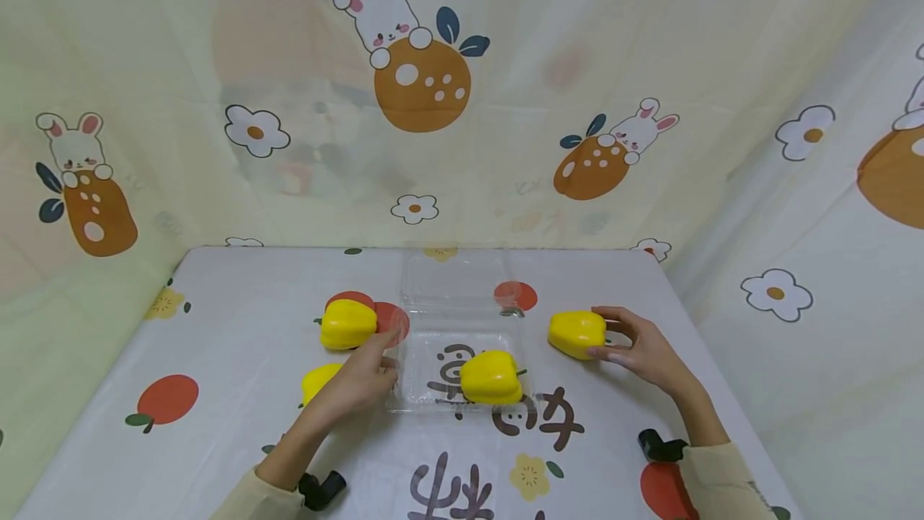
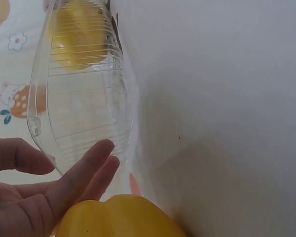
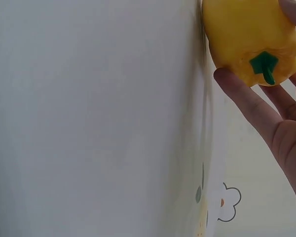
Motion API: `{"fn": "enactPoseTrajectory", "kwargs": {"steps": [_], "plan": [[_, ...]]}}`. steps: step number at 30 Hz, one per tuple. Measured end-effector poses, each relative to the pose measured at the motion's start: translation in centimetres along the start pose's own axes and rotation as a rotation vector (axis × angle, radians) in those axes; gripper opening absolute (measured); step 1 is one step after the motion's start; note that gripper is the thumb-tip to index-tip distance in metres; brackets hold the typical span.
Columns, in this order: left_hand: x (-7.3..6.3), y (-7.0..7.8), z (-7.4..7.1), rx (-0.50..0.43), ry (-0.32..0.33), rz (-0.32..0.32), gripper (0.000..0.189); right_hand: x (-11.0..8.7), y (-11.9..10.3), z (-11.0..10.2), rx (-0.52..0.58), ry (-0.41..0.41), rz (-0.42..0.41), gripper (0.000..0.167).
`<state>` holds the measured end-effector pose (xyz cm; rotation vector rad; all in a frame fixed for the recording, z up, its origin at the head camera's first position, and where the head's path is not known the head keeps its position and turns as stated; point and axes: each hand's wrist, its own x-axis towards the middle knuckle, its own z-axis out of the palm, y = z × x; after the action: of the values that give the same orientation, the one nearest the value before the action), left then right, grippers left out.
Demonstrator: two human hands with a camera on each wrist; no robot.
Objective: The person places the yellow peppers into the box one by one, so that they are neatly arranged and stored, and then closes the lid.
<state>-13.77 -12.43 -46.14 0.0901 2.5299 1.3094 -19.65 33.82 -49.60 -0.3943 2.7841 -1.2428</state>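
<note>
A clear plastic container [image 1: 433, 401] lies with its lid [image 1: 462, 275] folded back, and one yellow bell pepper [image 1: 491, 377] sits inside at its right. My left hand [image 1: 361, 379] is at the container's left edge; in the left wrist view its fingers [image 2: 81, 175] lie fairly straight against the corner. At the right, my right hand [image 1: 638, 347] grips another yellow bell pepper [image 1: 575, 334] between thumb and fingers near its stem end. In the right wrist view the green stem [image 3: 265, 66] faces the camera. Whether this pepper touches the table cannot be told.
Left of the container are two more yellow bell peppers, the farther one [image 1: 348, 324] in full view and the nearer one [image 1: 319, 382] partly hidden by my left arm. A printed white cloth covers the table [image 1: 238, 456]. Patterned curtains [image 1: 505, 175] stand behind and at both sides.
</note>
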Motion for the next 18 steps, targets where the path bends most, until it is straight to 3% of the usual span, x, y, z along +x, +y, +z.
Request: {"fn": "enactPoseTrajectory", "kwargs": {"steps": [18], "plan": [[-0.15,-0.08,0.03,-0.01,0.002,0.005,0.075,-0.01,-0.95,-0.19,-0.016,0.022,-0.059,0.067]]}}
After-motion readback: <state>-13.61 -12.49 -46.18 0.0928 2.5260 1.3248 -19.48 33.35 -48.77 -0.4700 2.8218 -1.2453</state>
